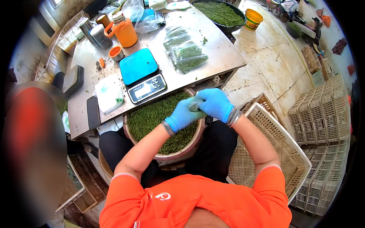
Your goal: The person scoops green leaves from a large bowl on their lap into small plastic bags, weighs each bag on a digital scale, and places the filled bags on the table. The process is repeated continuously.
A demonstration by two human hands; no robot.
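Both my hands wear blue gloves with grey bands at the wrists. Together they grip a small clear plastic bag with something green in it, above the right rim of a round tub. My left hand closes round the bag's lower left side. Its right side is pinched by my right hand; the fingers hide much of the bag. Between my knees the tub holds a heap of small green berries, like green peppercorns. A digital scale with a blue plate stands on the table just beyond.
Flat filled bags lie right of the scale, a stack of white bags and a phone left of it. An orange flask stands farther back. Plastic crates crowd my right. Beyond the table are a black basin and yellow bucket.
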